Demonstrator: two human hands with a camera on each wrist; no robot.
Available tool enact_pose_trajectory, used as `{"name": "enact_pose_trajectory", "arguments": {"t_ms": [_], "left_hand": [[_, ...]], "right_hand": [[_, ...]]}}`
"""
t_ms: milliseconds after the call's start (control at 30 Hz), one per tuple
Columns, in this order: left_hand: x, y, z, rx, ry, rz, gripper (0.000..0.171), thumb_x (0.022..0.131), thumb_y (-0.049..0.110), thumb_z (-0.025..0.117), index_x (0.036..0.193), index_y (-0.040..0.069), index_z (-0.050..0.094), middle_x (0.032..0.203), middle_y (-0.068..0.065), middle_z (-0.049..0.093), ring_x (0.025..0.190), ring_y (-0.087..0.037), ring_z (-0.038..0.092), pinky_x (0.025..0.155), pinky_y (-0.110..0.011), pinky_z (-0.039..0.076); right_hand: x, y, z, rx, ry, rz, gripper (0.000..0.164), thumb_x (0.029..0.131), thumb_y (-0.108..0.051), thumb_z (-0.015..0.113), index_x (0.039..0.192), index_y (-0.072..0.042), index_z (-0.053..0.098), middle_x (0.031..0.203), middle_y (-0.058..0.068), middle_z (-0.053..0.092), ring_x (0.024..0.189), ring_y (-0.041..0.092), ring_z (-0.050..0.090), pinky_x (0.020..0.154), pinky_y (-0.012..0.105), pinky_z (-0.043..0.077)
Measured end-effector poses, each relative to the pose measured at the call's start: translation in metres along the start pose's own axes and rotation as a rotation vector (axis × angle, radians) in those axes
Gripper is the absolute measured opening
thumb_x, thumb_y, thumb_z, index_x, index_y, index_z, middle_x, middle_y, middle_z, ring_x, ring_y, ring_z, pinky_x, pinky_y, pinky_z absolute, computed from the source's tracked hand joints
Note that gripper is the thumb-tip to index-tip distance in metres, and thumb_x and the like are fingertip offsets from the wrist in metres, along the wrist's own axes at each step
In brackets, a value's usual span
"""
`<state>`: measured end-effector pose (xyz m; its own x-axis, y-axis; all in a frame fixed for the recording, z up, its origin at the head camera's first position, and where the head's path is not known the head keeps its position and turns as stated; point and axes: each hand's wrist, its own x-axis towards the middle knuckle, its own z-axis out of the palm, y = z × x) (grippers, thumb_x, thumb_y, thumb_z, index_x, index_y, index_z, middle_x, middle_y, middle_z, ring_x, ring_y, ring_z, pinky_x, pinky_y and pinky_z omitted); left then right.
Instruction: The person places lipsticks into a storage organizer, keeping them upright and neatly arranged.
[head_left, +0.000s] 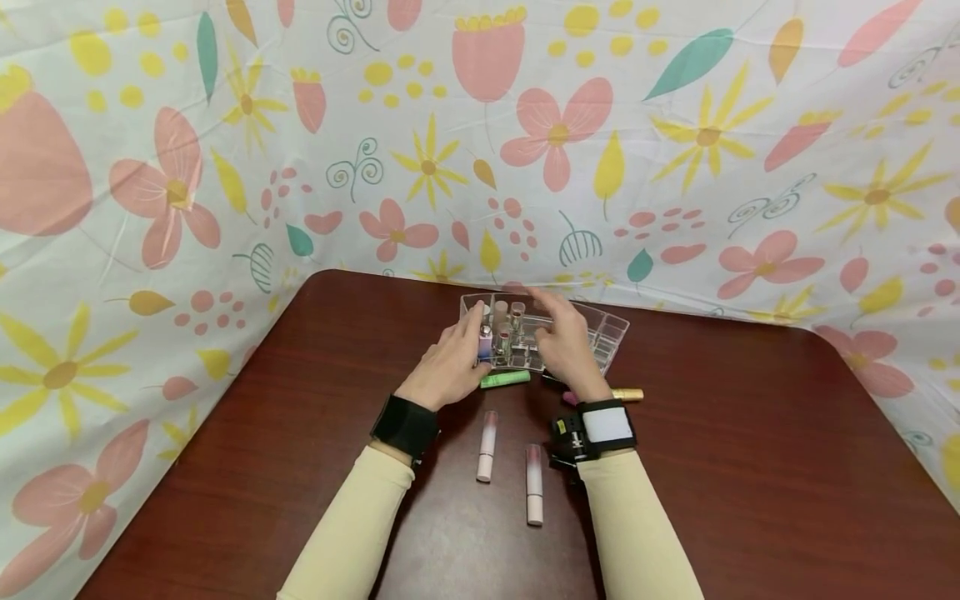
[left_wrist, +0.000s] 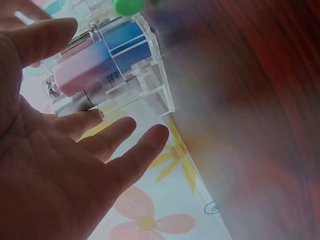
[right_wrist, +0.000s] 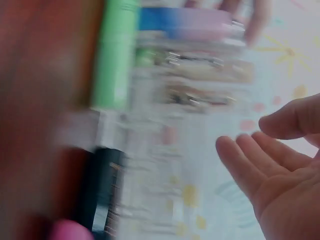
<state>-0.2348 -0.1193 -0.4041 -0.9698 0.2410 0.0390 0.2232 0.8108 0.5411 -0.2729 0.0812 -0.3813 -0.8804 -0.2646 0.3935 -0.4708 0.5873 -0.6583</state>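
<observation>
A clear plastic organizer (head_left: 617, 335) with compartments stands near the back of the table. Several cosmetic tubes stand in its left part, among them a pink-to-blue one (left_wrist: 82, 72). My left hand (head_left: 448, 360) is at the organizer's left end, fingers extended beside that tube; the left wrist view shows nothing in its grasp. Above the middle of the organizer is my right hand (head_left: 566, 343), its fingers loosely bent and holding nothing (right_wrist: 285, 175). A green tube (head_left: 506, 380) lies along the organizer's front, and a black tube (right_wrist: 102, 190) lies near it.
Two pale pink tubes, one left (head_left: 487, 446) and one right (head_left: 534, 483), lie on the brown table (head_left: 735, 467) between my forearms. By my right wrist is a gold-ended tube (head_left: 630, 394) with a magenta end (head_left: 570, 398) showing. A flowered cloth (head_left: 675, 208) hangs behind.
</observation>
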Motion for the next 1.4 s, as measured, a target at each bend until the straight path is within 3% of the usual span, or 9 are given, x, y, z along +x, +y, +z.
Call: {"name": "enact_pose_trajectory", "arguments": {"t_ms": [167,500,633,800,933,1033,1133,1233,1400], "left_hand": [[-0.002,0.002,0.000,-0.026,0.008,0.011,0.095,0.101,0.026,0.063,0.164,0.026,-0.007,0.173,-0.004,0.010,0.157,-0.032,0.023,0.116,-0.059,0.037],[-0.005,0.006,-0.007,-0.013,0.027,0.007,0.096,0.101,0.027,0.064,0.164,0.027,-0.008,0.170,-0.010,0.019,0.155,-0.034,0.027,0.111,-0.055,0.043],[-0.008,0.010,-0.014,0.032,0.043,0.011,0.096,0.101,0.027,0.064,0.164,0.025,-0.009,0.170,-0.015,0.018,0.154,-0.036,0.028,0.109,-0.056,0.045],[-0.018,0.029,-0.027,0.148,0.119,0.062,0.088,0.101,0.026,0.063,0.165,0.018,0.004,0.165,-0.019,0.026,0.149,-0.038,0.037,0.101,-0.054,0.051],[-0.035,0.062,-0.034,0.298,0.190,0.147,0.069,0.098,0.028,0.067,0.156,0.010,0.034,0.144,-0.018,0.049,0.122,-0.035,0.059,0.082,-0.047,0.057],[-0.052,0.088,-0.035,0.382,0.154,0.230,0.049,0.097,0.033,0.068,0.138,0.009,0.053,0.125,-0.012,0.060,0.100,-0.028,0.067,0.073,-0.043,0.058],[-0.067,0.106,-0.035,0.421,0.046,0.267,0.041,0.097,0.038,0.068,0.126,0.009,0.060,0.111,-0.007,0.065,0.089,-0.021,0.069,0.070,-0.038,0.058],[-0.076,0.112,-0.034,0.437,-0.036,0.228,0.040,0.096,0.039,0.069,0.123,0.010,0.063,0.103,-0.005,0.067,0.083,-0.018,0.068,0.067,-0.036,0.057],[-0.077,0.106,-0.029,0.459,-0.161,0.040,0.045,0.092,0.043,0.074,0.123,0.011,0.066,0.100,-0.006,0.070,0.082,-0.022,0.069,0.069,-0.041,0.058]], "right_hand": [[-0.008,-0.009,-0.031,0.047,0.088,-0.037,0.044,0.096,0.007,0.056,0.138,-0.006,0.062,0.135,0.017,0.065,0.115,0.034,0.069,0.093,0.050,0.057],[-0.026,-0.012,-0.076,-0.007,0.166,-0.013,0.028,0.101,-0.012,0.061,0.128,-0.015,0.069,0.123,0.007,0.073,0.101,0.025,0.073,0.080,0.025,0.053],[-0.032,-0.014,-0.083,-0.022,0.150,-0.037,0.027,0.100,-0.009,0.062,0.126,-0.012,0.069,0.120,0.009,0.073,0.099,0.027,0.073,0.082,0.034,0.057],[-0.037,-0.022,-0.087,-0.056,0.018,-0.107,0.028,0.099,-0.007,0.064,0.126,-0.010,0.068,0.115,0.012,0.074,0.099,0.027,0.073,0.086,0.046,0.059],[-0.041,-0.029,-0.084,-0.073,-0.150,-0.122,0.030,0.098,-0.009,0.066,0.128,-0.012,0.067,0.112,0.011,0.075,0.094,0.024,0.074,0.080,0.043,0.060],[-0.045,-0.032,-0.078,-0.077,-0.262,-0.125,0.031,0.098,-0.012,0.067,0.129,-0.012,0.067,0.116,0.010,0.074,0.094,0.023,0.075,0.080,0.041,0.060],[-0.048,-0.034,-0.071,-0.083,-0.357,-0.155,0.032,0.098,-0.012,0.066,0.130,-0.012,0.067,0.121,0.008,0.073,0.095,0.022,0.073,0.083,0.039,0.058],[-0.051,-0.035,-0.064,-0.098,-0.434,-0.206,0.032,0.097,-0.011,0.067,0.129,-0.014,0.068,0.117,0.004,0.074,0.093,0.018,0.069,0.082,0.036,0.056],[-0.060,-0.029,-0.052,-0.137,-0.546,-0.250,0.035,0.093,-0.006,0.069,0.128,-0.010,0.068,0.115,0.006,0.073,0.099,0.020,0.068,0.087,0.038,0.055]]}}
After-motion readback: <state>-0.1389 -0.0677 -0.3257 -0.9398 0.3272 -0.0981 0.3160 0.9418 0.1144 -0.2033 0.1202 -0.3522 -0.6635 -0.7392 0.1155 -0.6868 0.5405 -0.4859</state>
